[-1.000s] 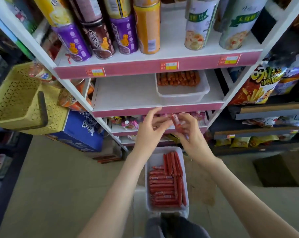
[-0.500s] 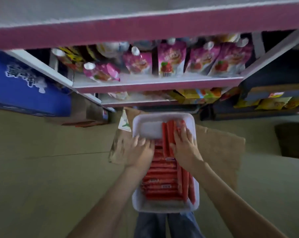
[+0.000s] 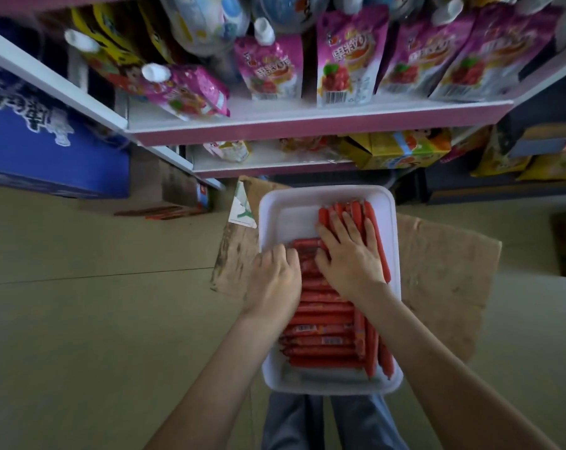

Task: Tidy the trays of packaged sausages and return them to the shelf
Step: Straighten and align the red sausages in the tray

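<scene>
A white tray (image 3: 283,206) lies on a piece of cardboard on the floor, just in front of my knees. It holds several red packaged sausages (image 3: 323,336), most stacked crosswise, a few lying lengthwise along the right wall. My right hand (image 3: 349,254) rests flat with straight fingers on the lengthwise sausages at the tray's far right. My left hand (image 3: 275,274) sits at the tray's left wall with its fingers bent down onto the ends of the crosswise sausages; whether it grips one is hidden.
Flattened cardboard (image 3: 444,280) lies under the tray. Pink-edged shelves (image 3: 307,125) with pink drink pouches (image 3: 346,60) stand just beyond it. A blue box (image 3: 41,134) is at the left, yellow packs (image 3: 401,151) sit on the lowest shelf.
My hands have come down from in front of the shelf into the tray. My view has tilted down and moved closer. My right hand now lies flat on the lengthwise sausages.
</scene>
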`<action>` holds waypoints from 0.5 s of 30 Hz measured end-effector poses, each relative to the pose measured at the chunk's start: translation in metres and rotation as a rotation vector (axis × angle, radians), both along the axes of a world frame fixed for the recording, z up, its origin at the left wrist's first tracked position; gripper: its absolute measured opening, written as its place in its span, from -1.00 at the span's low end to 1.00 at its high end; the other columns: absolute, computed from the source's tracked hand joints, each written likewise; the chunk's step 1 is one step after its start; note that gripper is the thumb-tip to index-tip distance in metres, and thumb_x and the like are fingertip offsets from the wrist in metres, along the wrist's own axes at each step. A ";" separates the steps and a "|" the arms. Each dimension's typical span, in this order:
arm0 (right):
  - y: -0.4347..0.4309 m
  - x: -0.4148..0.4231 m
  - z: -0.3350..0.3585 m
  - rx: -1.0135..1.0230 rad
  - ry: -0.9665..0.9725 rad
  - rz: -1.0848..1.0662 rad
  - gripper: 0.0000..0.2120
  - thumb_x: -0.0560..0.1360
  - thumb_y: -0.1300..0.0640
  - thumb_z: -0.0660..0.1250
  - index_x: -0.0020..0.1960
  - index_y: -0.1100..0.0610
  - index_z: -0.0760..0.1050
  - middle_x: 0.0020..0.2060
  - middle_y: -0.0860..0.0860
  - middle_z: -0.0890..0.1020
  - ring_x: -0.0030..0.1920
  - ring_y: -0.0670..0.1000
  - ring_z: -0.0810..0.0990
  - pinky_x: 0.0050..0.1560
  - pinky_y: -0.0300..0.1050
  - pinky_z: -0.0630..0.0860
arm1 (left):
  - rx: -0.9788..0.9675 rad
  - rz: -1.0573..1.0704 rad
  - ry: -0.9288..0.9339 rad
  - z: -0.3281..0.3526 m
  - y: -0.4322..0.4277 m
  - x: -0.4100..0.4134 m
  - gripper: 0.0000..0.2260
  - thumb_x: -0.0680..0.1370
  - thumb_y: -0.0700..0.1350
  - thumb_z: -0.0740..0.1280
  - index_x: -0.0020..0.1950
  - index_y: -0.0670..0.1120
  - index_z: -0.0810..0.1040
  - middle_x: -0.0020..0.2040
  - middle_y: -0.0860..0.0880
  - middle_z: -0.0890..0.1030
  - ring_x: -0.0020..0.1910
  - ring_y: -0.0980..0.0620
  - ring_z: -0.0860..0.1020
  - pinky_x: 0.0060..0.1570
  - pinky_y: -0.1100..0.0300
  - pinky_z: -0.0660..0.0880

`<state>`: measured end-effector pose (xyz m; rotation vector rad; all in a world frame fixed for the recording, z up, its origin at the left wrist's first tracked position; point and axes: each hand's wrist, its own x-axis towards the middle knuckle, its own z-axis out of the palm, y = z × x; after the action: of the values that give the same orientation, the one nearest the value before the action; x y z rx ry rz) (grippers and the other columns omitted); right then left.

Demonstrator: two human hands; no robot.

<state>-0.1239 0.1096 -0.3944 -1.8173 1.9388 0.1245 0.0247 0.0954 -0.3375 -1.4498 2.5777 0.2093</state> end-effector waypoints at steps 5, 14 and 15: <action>-0.004 0.003 0.006 0.119 0.099 0.096 -0.44 0.63 -0.10 -0.08 0.57 -0.02 -0.15 0.56 0.02 -0.19 0.53 0.10 -0.29 0.41 0.17 -0.45 | 0.083 0.485 0.287 0.058 0.008 0.045 -0.90 0.48 -0.21 0.41 -0.08 -0.20 0.53 -0.15 -0.15 0.51 -0.38 -0.05 0.44 -0.35 0.27 0.19; -0.019 -0.005 0.180 0.047 -0.850 -0.321 -0.63 0.56 0.18 0.30 0.23 -0.24 0.39 0.09 -0.09 0.58 0.08 -0.11 0.57 0.12 -0.24 0.51 | 0.477 0.965 1.007 0.163 -0.031 0.048 -0.93 0.52 -0.18 0.37 -0.13 -0.02 0.56 -0.28 0.08 0.59 -0.36 0.29 0.51 -0.27 0.44 0.40; -0.019 -0.011 0.212 -0.024 -0.843 -0.337 -0.64 0.54 0.22 0.32 0.12 -0.24 0.43 -0.05 -0.09 0.61 -0.06 -0.12 0.60 -0.02 -0.28 0.53 | 0.515 1.001 1.077 0.180 -0.036 0.044 -0.93 0.52 -0.20 0.36 -0.14 -0.06 0.56 -0.28 0.05 0.59 -0.36 0.28 0.52 -0.28 0.45 0.42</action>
<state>-0.1345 0.0903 -0.1823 -1.2139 1.5646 -0.6671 0.0685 0.0595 -0.1573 -2.6304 1.6282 2.0327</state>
